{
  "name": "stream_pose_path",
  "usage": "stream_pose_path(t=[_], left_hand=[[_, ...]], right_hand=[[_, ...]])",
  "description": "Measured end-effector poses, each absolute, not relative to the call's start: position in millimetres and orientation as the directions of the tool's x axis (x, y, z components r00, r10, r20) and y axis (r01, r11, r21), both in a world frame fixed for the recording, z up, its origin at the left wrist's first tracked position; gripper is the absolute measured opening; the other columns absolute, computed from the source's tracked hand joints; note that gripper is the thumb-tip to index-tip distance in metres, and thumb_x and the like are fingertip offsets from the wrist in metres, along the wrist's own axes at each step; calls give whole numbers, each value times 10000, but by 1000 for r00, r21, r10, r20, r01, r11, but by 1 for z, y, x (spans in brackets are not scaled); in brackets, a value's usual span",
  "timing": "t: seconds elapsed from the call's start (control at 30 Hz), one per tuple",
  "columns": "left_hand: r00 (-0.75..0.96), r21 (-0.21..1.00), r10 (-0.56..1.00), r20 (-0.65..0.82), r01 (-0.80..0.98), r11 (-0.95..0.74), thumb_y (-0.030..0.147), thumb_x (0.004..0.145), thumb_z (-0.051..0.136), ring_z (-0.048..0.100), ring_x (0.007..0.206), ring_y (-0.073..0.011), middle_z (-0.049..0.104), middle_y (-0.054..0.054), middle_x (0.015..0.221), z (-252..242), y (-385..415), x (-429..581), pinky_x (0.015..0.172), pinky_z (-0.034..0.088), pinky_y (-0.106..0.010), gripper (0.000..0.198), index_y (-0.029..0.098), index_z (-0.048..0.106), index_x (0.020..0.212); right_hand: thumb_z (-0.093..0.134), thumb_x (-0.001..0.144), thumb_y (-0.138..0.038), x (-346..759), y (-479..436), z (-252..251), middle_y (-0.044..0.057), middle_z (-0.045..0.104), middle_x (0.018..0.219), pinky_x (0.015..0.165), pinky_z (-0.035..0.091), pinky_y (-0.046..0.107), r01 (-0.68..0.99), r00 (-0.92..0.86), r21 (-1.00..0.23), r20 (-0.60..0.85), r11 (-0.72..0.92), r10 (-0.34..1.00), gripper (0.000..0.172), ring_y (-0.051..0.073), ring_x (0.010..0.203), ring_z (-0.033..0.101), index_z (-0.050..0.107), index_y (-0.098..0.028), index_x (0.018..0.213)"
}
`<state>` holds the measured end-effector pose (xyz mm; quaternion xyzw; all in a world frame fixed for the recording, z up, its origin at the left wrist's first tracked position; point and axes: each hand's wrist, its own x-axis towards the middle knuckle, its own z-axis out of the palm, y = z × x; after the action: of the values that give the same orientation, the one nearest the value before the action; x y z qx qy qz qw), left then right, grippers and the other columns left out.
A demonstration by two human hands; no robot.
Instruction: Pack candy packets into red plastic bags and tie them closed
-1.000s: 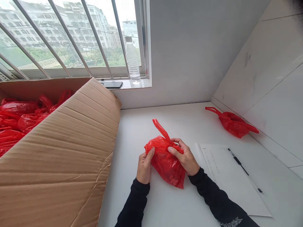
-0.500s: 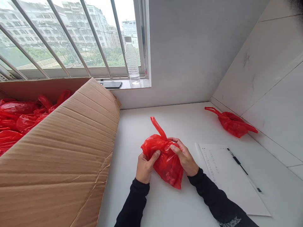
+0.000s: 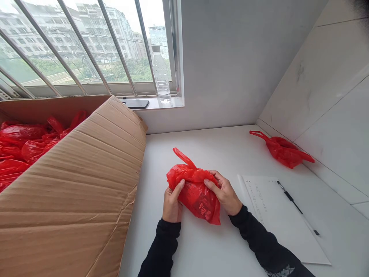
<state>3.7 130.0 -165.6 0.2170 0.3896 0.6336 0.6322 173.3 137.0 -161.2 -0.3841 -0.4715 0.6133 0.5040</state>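
Note:
Between my hands, above the white table (image 3: 207, 254), is a red plastic bag (image 3: 198, 196) with printed characters low on its front and a handle loop sticking up at its top left. My left hand (image 3: 172, 202) grips its left side, thumb on the front and fingers behind. On the right side my right hand (image 3: 226, 192) holds the bag, thumb pressed to its upper front and fingers round the back. Something fills the bag, but the red plastic hides what it is.
At left stands a big cardboard box (image 3: 95, 181) full of red bags (image 3: 25, 144). Another red bag (image 3: 285, 152) lies by the right wall. A pen (image 3: 291, 198) rests on a written notepad (image 3: 279, 227). A water bottle (image 3: 161, 75) and a phone (image 3: 135, 104) sit on the windowsill.
The bag has been pulled wider and flatter, and its printing shows more clearly. Its handle loop leans further left. My left hand has shifted slightly left, and my right thumb sits a little lower.

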Motion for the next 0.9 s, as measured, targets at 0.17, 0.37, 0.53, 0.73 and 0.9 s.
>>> stream_pose_path(t=[0.17,0.37,0.53,0.73,0.9], left_hand=[[-42,724,972,-233,-674,145,386,798,782,684,1118,-326,786,-91,1029,-158,125,5,969,556,-397,357,145,762,1060],[104,841,983,-149,-510,182,258,688,874,631,1206,-371,719,-152,1234,-162,120,15,1047,493,-491,562,157,679,1205],[-19,878,994,-104,-471,83,257,678,878,649,1173,-374,726,-152,1208,-167,125,10,1033,496,-508,556,153,661,1179],[-79,833,993,-84,-553,26,222,668,880,680,1112,-357,740,-139,1163,-163,130,3,933,566,-453,581,151,643,1194],[-91,796,985,-147,-602,63,272,744,835,691,1095,-331,749,-127,1117,-165,130,2,913,583,-424,411,138,669,1095]], right_hand=[[707,882,-433,174,138,-166,52,708,1100,868,519,352,-297,-142,-954,10,-33,990,323,221,956,652,653,-236,1132],[724,866,-437,177,143,-168,61,691,1199,975,501,386,-402,-25,-916,-6,-16,1000,376,249,1095,637,636,-247,1178],[690,894,-450,176,138,-164,62,684,1200,979,520,451,-415,-107,-906,-41,-82,993,549,252,1077,661,473,-307,1378],[779,833,-392,173,136,-166,74,667,1250,1009,514,475,-297,-243,-950,-18,-92,970,676,255,1128,646,427,-305,1404],[784,826,-404,174,139,-170,78,689,1195,1016,512,470,-287,-196,-954,-27,-84,980,661,254,1110,657,444,-275,1378]])
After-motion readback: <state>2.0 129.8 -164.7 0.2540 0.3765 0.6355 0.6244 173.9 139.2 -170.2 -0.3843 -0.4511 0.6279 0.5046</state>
